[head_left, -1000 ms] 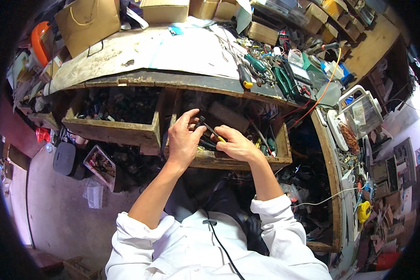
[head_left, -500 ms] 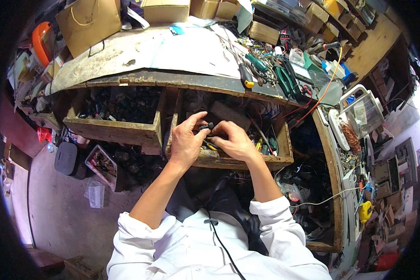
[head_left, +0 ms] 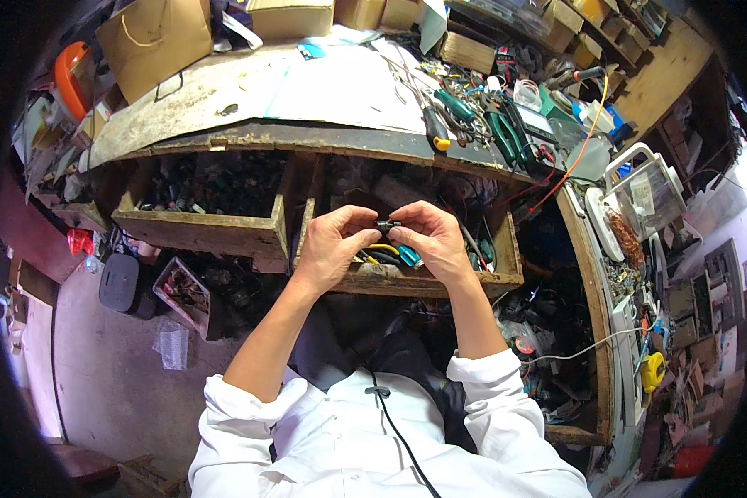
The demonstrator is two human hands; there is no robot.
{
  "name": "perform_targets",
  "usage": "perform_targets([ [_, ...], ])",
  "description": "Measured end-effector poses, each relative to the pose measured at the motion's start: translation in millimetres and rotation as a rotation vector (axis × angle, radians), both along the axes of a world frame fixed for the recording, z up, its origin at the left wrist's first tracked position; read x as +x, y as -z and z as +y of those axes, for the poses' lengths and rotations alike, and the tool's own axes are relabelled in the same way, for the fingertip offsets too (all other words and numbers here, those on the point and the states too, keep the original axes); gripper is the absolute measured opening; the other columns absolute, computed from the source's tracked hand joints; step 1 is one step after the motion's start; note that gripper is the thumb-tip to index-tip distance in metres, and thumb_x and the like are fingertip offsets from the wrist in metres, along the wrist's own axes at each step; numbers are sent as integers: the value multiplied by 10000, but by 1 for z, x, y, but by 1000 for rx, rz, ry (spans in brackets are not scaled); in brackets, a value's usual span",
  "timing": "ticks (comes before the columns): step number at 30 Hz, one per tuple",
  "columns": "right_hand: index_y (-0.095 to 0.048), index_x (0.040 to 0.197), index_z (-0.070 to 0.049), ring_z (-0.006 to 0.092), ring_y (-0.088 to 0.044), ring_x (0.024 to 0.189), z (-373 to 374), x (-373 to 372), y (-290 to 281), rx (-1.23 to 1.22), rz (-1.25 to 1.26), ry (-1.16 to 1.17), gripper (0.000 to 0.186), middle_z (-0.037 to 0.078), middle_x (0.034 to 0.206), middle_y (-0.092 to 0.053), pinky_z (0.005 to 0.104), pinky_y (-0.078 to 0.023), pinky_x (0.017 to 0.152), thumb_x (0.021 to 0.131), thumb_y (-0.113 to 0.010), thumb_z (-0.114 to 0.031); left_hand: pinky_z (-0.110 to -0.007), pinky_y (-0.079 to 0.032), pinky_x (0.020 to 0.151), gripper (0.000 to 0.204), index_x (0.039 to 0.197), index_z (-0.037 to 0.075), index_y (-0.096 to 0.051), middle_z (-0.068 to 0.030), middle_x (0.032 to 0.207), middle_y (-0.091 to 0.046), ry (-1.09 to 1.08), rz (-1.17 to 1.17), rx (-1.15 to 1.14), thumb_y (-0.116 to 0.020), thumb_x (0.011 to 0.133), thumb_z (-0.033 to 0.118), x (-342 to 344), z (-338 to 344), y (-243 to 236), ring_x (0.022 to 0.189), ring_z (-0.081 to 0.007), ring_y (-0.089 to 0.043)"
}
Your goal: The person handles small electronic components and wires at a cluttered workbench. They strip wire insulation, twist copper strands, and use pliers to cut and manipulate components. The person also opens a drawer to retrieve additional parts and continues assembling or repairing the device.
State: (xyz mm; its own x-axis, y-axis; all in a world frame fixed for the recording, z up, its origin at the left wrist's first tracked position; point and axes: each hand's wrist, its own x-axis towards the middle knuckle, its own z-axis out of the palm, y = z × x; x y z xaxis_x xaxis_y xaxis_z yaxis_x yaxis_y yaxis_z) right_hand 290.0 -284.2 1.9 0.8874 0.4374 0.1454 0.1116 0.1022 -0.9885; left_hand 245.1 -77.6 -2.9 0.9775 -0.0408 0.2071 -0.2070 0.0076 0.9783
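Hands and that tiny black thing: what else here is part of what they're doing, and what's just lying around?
In use: left hand, right hand, small black part pinched between both, open drawer beneath.

Lying about: green pliers, yellow-tipped screwdriver, cardboard box, orange helmet.

— From where does the head view look?
— From above, on the person's head, facing down at the left hand (head_left: 332, 249) and right hand (head_left: 432, 241), which are near. The open wooden drawer (head_left: 390, 282) sits centre; the workbench (head_left: 224, 91) bends along the top rim.
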Motion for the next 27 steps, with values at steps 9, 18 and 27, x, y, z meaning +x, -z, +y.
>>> perform_targets([
  [9,-692,1083,-5,105,-686,908,-1,0,3,12,-45,1,222,48,998,-724,259,-575,844,876,-770,15,-272,-581,798,215,1102,-22,-719,-92,964,-759,-11,-30,44,-747,905,61,-1,-1,1,876,-129,-713],
  [18,-691,1053,-3,86,-671,868,1,-2,4,-118,-80,23,213,29,957,-718,251,-568,801,870,-795,-37,-276,-573,822,268,1154,-12,-703,-81,998,-745,0,-8,-21,-756,906,75,1,1,4,900,-121,-696],
  [27,-673,1089,9,119,-692,924,5,-3,-3,-116,-110,-1,234,58,1014,-711,264,-575,876,881,-780,-5,-271,-565,823,218,1124,-15,-696,-83,994,-739,109,69,-131,-718,954,121,12,6,4,911,-129,-694],
])
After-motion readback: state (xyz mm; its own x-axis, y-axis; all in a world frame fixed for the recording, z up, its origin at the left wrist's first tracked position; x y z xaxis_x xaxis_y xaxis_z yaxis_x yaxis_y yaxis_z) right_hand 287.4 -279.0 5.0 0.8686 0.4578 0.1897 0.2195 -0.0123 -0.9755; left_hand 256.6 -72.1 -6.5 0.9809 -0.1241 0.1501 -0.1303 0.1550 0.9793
